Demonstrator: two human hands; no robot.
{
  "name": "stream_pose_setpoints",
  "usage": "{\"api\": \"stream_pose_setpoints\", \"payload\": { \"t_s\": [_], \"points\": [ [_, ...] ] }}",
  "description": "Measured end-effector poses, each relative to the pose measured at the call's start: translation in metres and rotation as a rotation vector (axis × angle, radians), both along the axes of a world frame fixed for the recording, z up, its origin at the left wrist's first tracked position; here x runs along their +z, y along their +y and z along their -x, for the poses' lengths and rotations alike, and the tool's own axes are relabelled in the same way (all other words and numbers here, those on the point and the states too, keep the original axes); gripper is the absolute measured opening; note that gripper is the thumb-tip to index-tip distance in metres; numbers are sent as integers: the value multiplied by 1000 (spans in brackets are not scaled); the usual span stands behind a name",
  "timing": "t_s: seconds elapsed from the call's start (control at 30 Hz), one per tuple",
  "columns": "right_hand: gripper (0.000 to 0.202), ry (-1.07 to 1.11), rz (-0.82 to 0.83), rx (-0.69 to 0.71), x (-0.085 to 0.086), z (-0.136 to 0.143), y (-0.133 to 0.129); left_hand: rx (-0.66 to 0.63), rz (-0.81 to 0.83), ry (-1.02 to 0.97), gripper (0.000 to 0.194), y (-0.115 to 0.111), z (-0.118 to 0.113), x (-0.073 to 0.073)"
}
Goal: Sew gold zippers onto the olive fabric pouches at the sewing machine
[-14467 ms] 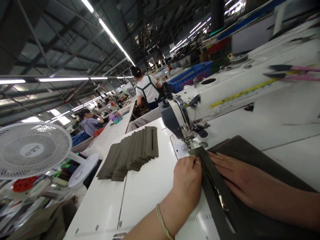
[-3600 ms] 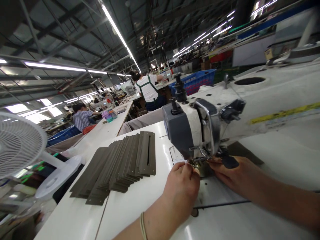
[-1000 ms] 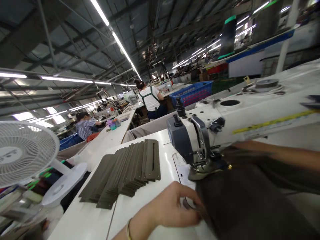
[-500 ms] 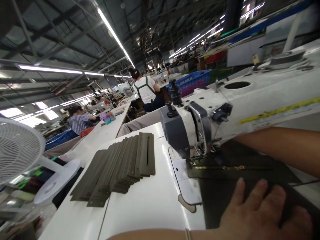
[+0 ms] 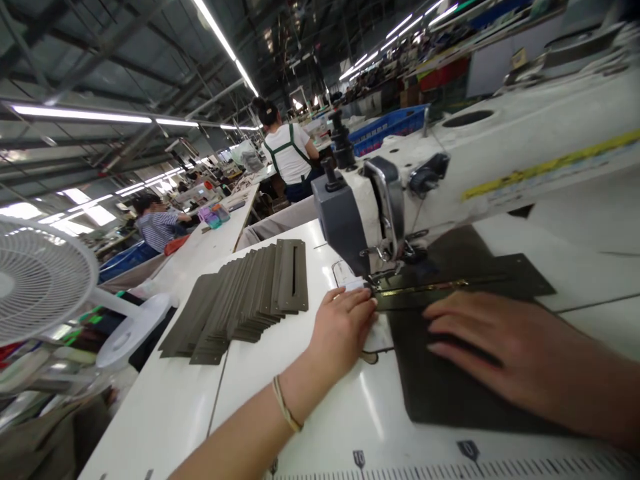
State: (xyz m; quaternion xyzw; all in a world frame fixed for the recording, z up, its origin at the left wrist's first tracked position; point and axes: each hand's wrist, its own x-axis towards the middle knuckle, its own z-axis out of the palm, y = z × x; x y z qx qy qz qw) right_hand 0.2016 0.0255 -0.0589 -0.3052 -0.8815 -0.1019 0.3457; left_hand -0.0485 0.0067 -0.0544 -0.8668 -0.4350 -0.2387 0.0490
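A dark olive fabric panel (image 5: 450, 387) lies under the needle area of a white and grey sewing machine (image 5: 345, 217). Along its slit runs a gold-toothed zipper (image 5: 425, 288). My left hand (image 5: 345, 323) is at the panel's left edge beside the presser foot, its bent fingers close together and apparently pinching that edge; the thumb is hidden. Stretched over the panel, just in front of the zipper, is my right hand (image 5: 500, 347), fingers extended and holding nothing visible. Left of the machine, a fanned stack of olive slotted strips (image 5: 245, 293) rests on the white table (image 5: 270, 400).
A white fan (image 5: 45, 280) stands at the left. A printed ruler scale (image 5: 415, 470) runs along the table's front edge. Behind are a blue crate (image 5: 387, 130), a person in a white shirt (image 5: 290, 153) and another in a striped shirt (image 5: 157, 227).
My left hand has moved from lying spread on the panel to its left edge by the presser foot. My right hand has come from behind the machine arm onto the panel. The view has shifted.
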Motion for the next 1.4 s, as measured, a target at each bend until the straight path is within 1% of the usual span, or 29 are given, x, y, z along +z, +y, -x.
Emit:
{"api": "stream_pose_setpoints", "payload": {
  "t_s": [0.07, 0.1, 0.13, 0.23, 0.3, 0.37, 0.47, 0.53, 0.6, 0.67, 0.73, 0.77, 0.9, 1.0, 1.2, 1.4],
  "points": [
    [47, -55, -77, 73, -4, 12, -19, -23, 28, 74, 17, 8, -2, 2],
    [43, -74, -89, 75, -4, 17, -22, -4, 52, 96, 20, 11, -4, 5],
    [37, -89, -79, 48, -5, 22, -22, 27, 82, 107, 22, 13, -6, 9],
    [22, -154, 25, -48, -6, 32, -6, 152, 155, 84, 19, 17, -11, 21],
    [21, -190, 79, -82, -8, 36, 5, 184, 170, 70, 17, 18, -13, 25],
    [21, -194, 85, -60, -11, 39, 11, 163, 162, 90, 17, 16, -13, 23],
    [20, -166, 54, -9, -16, 38, 10, 81, 99, 177, 17, 11, -13, 16],
    [21, -149, 40, 32, -15, 36, 7, 45, 30, 249, 16, 7, -15, 12],
    [26, -117, 5, 77, -11, 34, 5, 35, -30, 307, 15, 3, -17, 11],
    [32, -70, -78, 68, -6, 34, 6, 42, -66, 334, 14, 1, -20, 10],
    [32, -39, -148, 16, -3, 34, 10, 53, -86, 338, 12, 1, -22, 9],
    [31, -35, -156, 0, -4, 35, 12, 58, -97, 331, 11, 1, -22, 8],
    [29, -61, -84, 33, -10, 40, 18, 48, -154, 249, 10, 3, -21, 3],
    [27, -65, -45, 35, -10, 42, 18, 39, -186, 184, 13, 5, -19, 1],
    [25, -65, 15, 64, -1, 41, 17, 19, -194, 198, 14, 6, -20, 2],
    [24, -108, 67, 76, -1, 38, 20, -7, -172, 194, 16, 6, -21, 6]
  ]
}}
